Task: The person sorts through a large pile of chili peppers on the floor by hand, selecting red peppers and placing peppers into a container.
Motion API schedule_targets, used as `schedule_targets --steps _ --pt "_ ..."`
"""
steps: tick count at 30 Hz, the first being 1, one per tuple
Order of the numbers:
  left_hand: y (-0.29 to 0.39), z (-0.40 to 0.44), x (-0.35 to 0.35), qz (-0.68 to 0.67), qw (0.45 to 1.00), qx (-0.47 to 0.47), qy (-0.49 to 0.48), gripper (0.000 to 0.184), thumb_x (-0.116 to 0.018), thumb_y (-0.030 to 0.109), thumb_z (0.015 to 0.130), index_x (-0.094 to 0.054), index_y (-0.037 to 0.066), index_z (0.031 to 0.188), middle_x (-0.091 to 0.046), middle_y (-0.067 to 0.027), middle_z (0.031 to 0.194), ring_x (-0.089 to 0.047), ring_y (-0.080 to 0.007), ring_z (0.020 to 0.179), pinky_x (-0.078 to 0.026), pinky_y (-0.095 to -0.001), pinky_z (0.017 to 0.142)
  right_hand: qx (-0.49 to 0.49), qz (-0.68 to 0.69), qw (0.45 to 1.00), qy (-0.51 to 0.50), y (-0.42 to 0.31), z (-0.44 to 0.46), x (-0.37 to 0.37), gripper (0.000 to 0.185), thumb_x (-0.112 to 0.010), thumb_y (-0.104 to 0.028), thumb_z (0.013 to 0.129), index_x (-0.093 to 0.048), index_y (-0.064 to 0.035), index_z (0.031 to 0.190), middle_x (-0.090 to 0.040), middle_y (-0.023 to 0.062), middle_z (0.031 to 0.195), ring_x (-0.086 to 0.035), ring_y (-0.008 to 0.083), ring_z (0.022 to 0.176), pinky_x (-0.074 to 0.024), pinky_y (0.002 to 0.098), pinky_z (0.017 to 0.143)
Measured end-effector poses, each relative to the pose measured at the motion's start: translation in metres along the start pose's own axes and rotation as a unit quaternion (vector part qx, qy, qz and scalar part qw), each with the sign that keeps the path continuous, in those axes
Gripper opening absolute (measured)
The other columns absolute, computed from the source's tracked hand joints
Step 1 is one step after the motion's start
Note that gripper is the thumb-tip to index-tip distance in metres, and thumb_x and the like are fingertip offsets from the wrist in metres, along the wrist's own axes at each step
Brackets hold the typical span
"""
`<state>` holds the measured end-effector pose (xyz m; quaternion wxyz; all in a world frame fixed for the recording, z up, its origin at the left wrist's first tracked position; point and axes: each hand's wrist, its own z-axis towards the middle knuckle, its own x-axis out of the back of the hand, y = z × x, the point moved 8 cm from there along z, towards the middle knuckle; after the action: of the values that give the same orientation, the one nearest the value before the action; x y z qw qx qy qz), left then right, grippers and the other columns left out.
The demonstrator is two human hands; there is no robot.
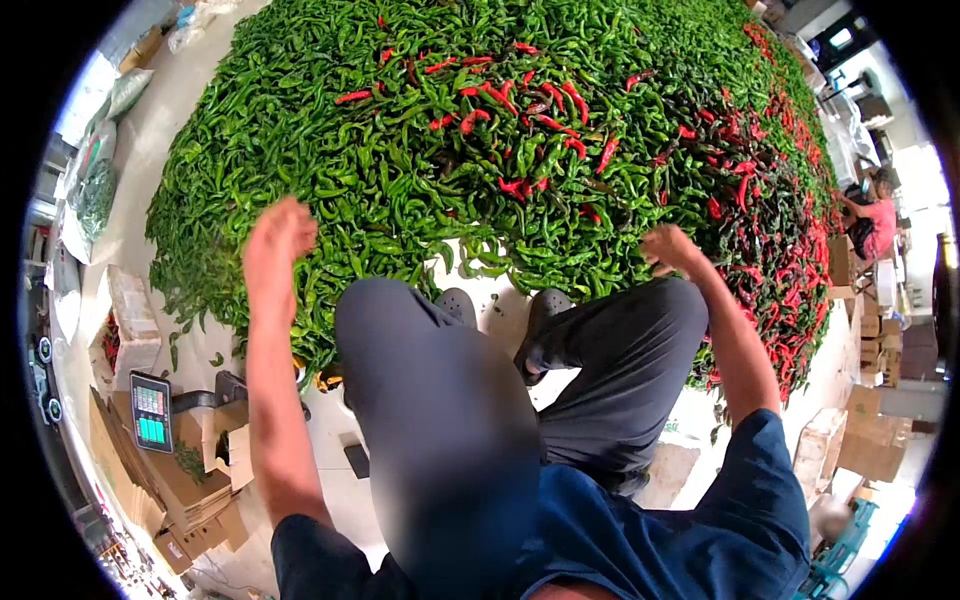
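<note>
A huge heap of green chili peppers (pixel 380 150) spreads in front of my knees, with red chili peppers (pixel 500 95) scattered among them. My left hand (pixel 283 230) hovers over the left part of the heap, its fingers bent and smeared by motion, so whether it holds anything is unclear. Above the heap's right part, near my right knee, is my right hand (pixel 668 248). Its fingers are loosely bent, with the thumb apart and nothing visible in them. A few loose green peppers (pixel 485 262) lie on the pale floor between my shoes.
A scale with a lit display (pixel 152 412) stands at left beside flattened cardboard (pixel 190 500). A white foam box (pixel 130 320) is behind it. A phone-like dark object (pixel 356 460) lies on the floor. At far right a person in a red top (pixel 880 228) sits near cardboard boxes (pixel 875 430).
</note>
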<state>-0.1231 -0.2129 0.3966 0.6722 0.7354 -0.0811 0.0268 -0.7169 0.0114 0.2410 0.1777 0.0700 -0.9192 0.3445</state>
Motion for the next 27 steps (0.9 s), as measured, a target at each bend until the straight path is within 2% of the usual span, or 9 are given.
schedule_targets --steps 4,6,8,11,14,18,20,22,27 --pt "0.067 0.026 -0.063 -0.255 0.964 -0.03 -0.064 0.035 -0.054 0.014 0.097 -0.053 -0.001 0.128 -0.065 -0.016 0.112 -0.066 -0.0234 0.096 -0.055 -0.0345 0.079 0.077 -0.237 0.968 -0.032 -0.117 -0.008 -0.038 0.074 -0.07 -0.023 0.084 -0.036 0.001 0.145 -0.064 0.0192 0.117 -0.067 0.0234 0.094 -0.0607 0.0309 0.067" --pt "0.05 0.05 -0.104 -0.235 0.967 0.0 -0.101 0.027 -0.057 0.012 0.095 -0.058 0.002 0.12 -0.067 -0.0132 0.108 -0.067 -0.0212 0.091 -0.056 -0.0329 0.073 0.213 -0.38 0.899 0.037 -0.151 0.014 -0.069 0.079 -0.072 -0.025 0.083 -0.033 -0.0087 0.149 -0.063 0.0205 0.122 -0.065 0.0295 0.102 -0.0551 0.0377 0.086" --pt "0.0 0.081 -0.146 -0.171 0.973 0.045 -0.151 0.025 -0.059 0.014 0.094 -0.06 0.004 0.117 -0.067 -0.0107 0.105 -0.067 -0.0192 0.086 -0.056 -0.0307 0.071 0.146 -0.489 0.86 0.009 -0.191 0.014 -0.12 0.075 -0.068 -0.021 0.085 -0.03 -0.0067 0.148 -0.059 0.0206 0.126 -0.062 0.0283 0.111 -0.0524 0.0402 0.095" --pt "-0.132 0.116 -0.192 -0.256 0.922 0.239 -0.163 0.018 -0.056 0.012 0.094 -0.059 0.003 0.109 -0.067 -0.0088 0.092 -0.066 -0.0187 0.08 -0.057 -0.0325 0.067 0.251 -0.522 0.813 0.054 -0.223 0.06 -0.172 0.069 -0.063 -0.024 0.083 -0.035 -0.0081 0.143 -0.059 0.0206 0.12 -0.061 0.033 0.11 -0.052 0.0429 0.091" --pt "-0.226 0.114 -0.228 -0.298 0.884 0.324 -0.156 0.017 -0.056 0.012 0.093 -0.057 0.003 0.108 -0.066 -0.0083 0.089 -0.066 -0.0203 0.078 -0.057 -0.0352 0.068 0.327 -0.516 0.779 0.14 -0.259 0.126 -0.201 0.058 -0.057 -0.014 0.083 -0.04 -0.0051 0.138 -0.06 0.018 0.115 -0.06 0.0317 0.108 -0.0476 0.0439 0.091" --pt "-0.29 0.101 -0.264 -0.267 0.87 0.399 -0.11 0.023 -0.054 0.005 0.092 -0.057 0.002 0.114 -0.065 -0.0109 0.099 -0.067 -0.0226 0.085 -0.057 -0.0376 0.073 0.461 -0.598 0.605 0.253 -0.326 0.201 -0.227 0.05 -0.06 -0.011 0.08 -0.05 -0.0033 0.129 -0.057 0.015 0.116 -0.054 0.0296 0.107 -0.042 0.0428 0.086" --pt "-0.31 0.122 -0.271 -0.236 0.908 0.335 -0.091 0.026 -0.057 0.003 0.091 -0.06 0.002 0.117 -0.065 -0.0101 0.107 -0.067 -0.0216 0.087 -0.056 -0.0354 0.074 0.434 -0.634 0.584 0.263 -0.336 0.237 -0.236 0.044 -0.06 -0.011 0.08 -0.055 -0.0062 0.124 -0.056 0.014 0.113 -0.052 0.0292 0.105 -0.0419 0.0424 0.083" --pt "-0.277 0.174 -0.245 0.032 0.999 0.036 -0.025 0.026 -0.055 0.002 0.091 -0.061 0.002 0.116 -0.064 -0.0128 0.111 -0.067 -0.0262 0.087 -0.055 -0.0355 0.079 0.401 -0.654 0.593 0.245 -0.331 0.264 -0.241 0.042 -0.059 -0.015 0.08 -0.058 -0.0098 0.122 -0.054 0.0132 0.109 -0.051 0.0299 0.101 -0.0421 0.0407 0.079" --pt "-0.164 0.285 -0.229 0.284 0.91 -0.296 0.055 0.048 -0.064 0.001 0.081 -0.059 0.01 0.127 -0.055 -0.0149 0.132 -0.054 -0.0327 0.119 -0.045 -0.0389 0.1 0.495 -0.577 0.596 0.259 -0.316 0.259 -0.226 0.038 -0.061 -0.014 0.077 -0.062 -0.0104 0.115 -0.052 0.0153 0.114 -0.051 0.0321 0.101 -0.0433 0.042 0.08"
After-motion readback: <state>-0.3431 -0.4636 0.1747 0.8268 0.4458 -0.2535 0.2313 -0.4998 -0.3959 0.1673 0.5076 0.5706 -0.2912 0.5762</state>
